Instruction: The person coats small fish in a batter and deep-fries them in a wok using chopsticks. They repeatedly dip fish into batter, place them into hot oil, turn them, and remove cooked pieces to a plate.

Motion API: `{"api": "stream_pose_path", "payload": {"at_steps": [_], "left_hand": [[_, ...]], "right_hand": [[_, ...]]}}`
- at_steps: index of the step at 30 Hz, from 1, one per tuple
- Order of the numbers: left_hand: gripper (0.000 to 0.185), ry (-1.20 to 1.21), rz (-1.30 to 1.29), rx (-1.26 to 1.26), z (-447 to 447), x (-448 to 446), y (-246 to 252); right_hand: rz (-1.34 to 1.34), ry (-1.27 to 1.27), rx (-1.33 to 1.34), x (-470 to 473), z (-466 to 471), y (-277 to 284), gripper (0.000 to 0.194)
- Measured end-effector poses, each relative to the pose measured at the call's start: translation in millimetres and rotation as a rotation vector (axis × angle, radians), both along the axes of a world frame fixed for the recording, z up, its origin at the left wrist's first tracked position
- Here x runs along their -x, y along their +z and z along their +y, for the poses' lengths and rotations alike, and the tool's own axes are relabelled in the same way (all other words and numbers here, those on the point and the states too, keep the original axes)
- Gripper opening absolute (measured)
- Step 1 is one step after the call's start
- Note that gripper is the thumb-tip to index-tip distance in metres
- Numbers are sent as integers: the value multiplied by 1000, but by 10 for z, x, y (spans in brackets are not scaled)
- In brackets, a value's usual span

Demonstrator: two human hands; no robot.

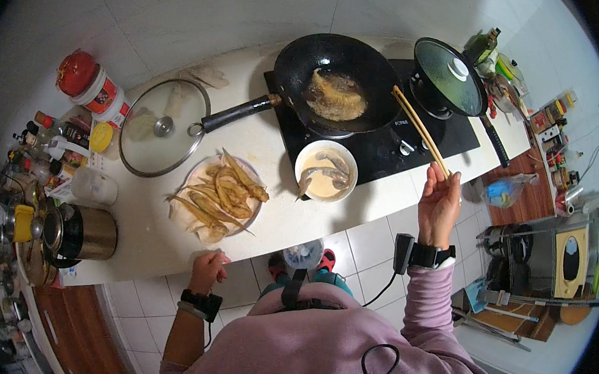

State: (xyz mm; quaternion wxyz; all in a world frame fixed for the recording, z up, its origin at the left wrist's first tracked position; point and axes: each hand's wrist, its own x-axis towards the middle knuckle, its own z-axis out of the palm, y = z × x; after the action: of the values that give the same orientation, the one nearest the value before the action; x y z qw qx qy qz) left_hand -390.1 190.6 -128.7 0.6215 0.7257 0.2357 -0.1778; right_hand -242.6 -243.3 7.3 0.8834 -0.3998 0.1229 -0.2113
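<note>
My right hand (439, 200) grips a pair of wooden chopsticks (421, 128), their tips at the right rim of a black wok (295, 62). Pieces of battered fish (337, 99) fry in bubbling oil inside the wok. In front of the stove stands a white bowl (302, 157) of pale batter, with raw fish (333, 171) partly sunk in it. My left hand (209, 269), fingers curled and seemingly holding nothing, is at the counter's front edge. Just beyond it, a paper-lined plate (257, 216) holds several golden fried fish (229, 191).
A lidded black pan (445, 74) sits on the right burner of the hob (369, 164), its handle jutting over the counter edge. A glass lid (162, 147) lies at left, near bottles, jars and a steel pot (95, 232). A bin (304, 253) stands by my feet.
</note>
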Motion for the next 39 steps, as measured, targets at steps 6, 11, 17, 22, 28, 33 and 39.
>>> {"api": "stream_pose_path", "payload": {"at_steps": [6, 11, 17, 22, 28, 33, 39], "left_hand": [[34, -57, 57, -32, 26, -48, 35], [35, -21, 75, -28, 22, -67, 93], [39, -6, 37, -55, -9, -71, 74], [41, -27, 15, -49, 41, -79, -57], [42, -14, -17, -87, 65, -62, -160], [40, -16, -17, -144, 70, -71, -178], [40, 4, -38, -103, 74, -72, -198]], "right_hand": [[31, -63, -16, 430, -26, 45, 22], [-27, -31, -56, 681, -99, 97, 19], [-81, -4, -215, 1161, -427, -70, 21], [-74, -116, -231, 1744, -842, -292, 22], [-37, -172, -238, 2282, -1177, -416, 22], [-78, -200, -217, 2511, -1291, -412, 25], [-78, -233, -176, 2620, -1212, -321, 27]]}}
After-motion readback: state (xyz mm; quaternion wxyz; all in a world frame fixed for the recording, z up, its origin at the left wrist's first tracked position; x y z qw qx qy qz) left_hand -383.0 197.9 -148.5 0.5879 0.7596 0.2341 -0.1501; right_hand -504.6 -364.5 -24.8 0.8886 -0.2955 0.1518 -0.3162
